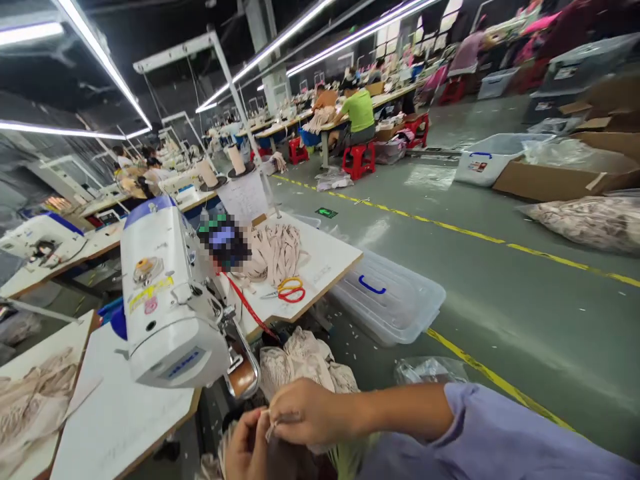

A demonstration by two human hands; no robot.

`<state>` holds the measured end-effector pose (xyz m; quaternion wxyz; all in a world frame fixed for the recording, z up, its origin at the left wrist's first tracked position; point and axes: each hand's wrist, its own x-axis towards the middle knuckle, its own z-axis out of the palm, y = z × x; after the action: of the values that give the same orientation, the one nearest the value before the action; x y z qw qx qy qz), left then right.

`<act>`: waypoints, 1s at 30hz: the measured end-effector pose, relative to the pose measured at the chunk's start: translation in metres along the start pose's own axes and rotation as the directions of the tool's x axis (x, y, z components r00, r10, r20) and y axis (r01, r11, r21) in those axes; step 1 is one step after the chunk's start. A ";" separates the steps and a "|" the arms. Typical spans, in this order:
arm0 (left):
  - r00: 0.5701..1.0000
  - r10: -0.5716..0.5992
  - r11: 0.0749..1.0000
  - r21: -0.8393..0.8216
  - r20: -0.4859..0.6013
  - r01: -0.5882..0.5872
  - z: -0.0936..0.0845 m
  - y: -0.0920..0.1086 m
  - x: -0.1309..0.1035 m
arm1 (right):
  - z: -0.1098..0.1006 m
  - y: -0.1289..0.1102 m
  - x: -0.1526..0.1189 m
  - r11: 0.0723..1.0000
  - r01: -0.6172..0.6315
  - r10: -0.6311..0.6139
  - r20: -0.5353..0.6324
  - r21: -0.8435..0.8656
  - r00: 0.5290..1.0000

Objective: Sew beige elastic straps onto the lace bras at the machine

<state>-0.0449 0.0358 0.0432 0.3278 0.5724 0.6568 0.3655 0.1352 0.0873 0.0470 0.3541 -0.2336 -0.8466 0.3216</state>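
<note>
At the bottom centre my two hands meet fingertip to fingertip. My right hand (pixel 313 410) is closed, pinching a thin strip of beige fabric (pixel 271 427). Thumb and fingers of my left hand (pixel 246 445) pinch the same strip, whose ends are mostly hidden. Behind them a heap of gathered beige fabric (pixel 305 360) hangs below the table edge. A white sewing machine (pixel 170 347) stands to the left, its metal-framed working end just above my hands. Yellow-and-red handled scissors (pixel 290 291) lie on the white tabletop (pixel 325 257), beside a pile of beige fabric strips (pixel 280 250).
A lidded clear plastic box (pixel 395 293) sits on the floor right of the table. Farther right are an open plastic bin (pixel 483 177), a cardboard box (pixel 545 181) and bagged fabric (pixel 595 223). A person in green (pixel 360 113) sits on a red stool (pixel 359 160).
</note>
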 end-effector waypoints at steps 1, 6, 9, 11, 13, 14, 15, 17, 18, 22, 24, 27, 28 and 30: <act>0.998 0.059 0.998 -0.011 -0.014 -0.059 -0.002 0.004 -0.003 | 0.000 -0.001 -0.002 1.000 -0.019 0.018 0.003 0.024 1.000; 0.979 0.205 0.978 0.030 -0.019 -0.204 -0.003 0.012 -0.005 | 0.002 -0.003 -0.007 0.976 -0.153 0.155 0.000 0.151 0.988; 0.988 0.150 0.989 0.022 -0.034 -0.149 0.002 0.003 -0.007 | 0.001 0.000 -0.007 0.960 -0.181 0.182 0.013 0.213 0.983; 0.989 0.133 0.991 0.026 -0.063 -0.132 0.004 0.001 -0.009 | -0.005 0.001 -0.006 0.953 -0.225 0.221 0.044 0.201 0.974; 0.986 0.146 0.989 0.039 -0.077 -0.143 0.003 0.001 -0.011 | -0.013 0.003 -0.001 0.945 -0.298 0.295 0.038 0.136 0.955; 0.981 0.178 0.983 0.057 -0.077 -0.174 0.002 0.003 -0.011 | -0.018 0.005 0.002 0.942 -0.323 0.322 0.030 0.085 0.946; 0.971 0.227 0.972 0.086 -0.074 -0.221 0.000 0.005 -0.010 | -0.022 0.007 0.006 0.944 -0.328 0.327 0.032 0.029 0.944; 0.931 0.361 0.922 0.171 -0.050 -0.348 -0.005 0.010 -0.008 | -0.030 0.010 0.015 0.958 -0.280 0.284 0.084 -0.052 0.955; 0.905 0.424 0.887 0.216 -0.033 -0.407 -0.007 0.013 -0.007 | -0.032 0.011 0.018 0.966 -0.253 0.259 0.127 -0.059 0.957; 0.850 0.526 0.801 0.316 0.034 -0.508 -0.014 0.021 -0.004 | -0.040 0.010 0.026 0.937 -0.337 0.300 0.284 0.091 0.911; 0.855 0.516 0.800 0.324 0.058 -0.505 -0.016 0.022 -0.002 | -0.044 0.009 0.028 0.888 -0.427 0.343 0.373 0.171 0.862; 0.867 0.492 0.811 0.318 0.080 -0.490 -0.017 0.023 -0.002 | -0.049 0.011 0.030 0.814 -0.521 0.360 0.480 0.257 0.800; 0.870 0.485 0.816 0.314 0.085 -0.486 -0.017 0.023 -0.001 | -0.050 0.012 0.030 0.797 -0.537 0.359 0.497 0.278 0.790; 0.876 0.474 0.823 0.306 0.091 -0.478 -0.017 0.023 -0.001 | -0.051 0.015 0.030 0.778 -0.548 0.350 0.513 0.306 0.784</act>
<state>-0.0476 0.0345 0.0721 0.1332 0.7653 0.5416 0.3214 0.1564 0.1351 0.0774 0.1129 -0.2710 -0.7244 0.6238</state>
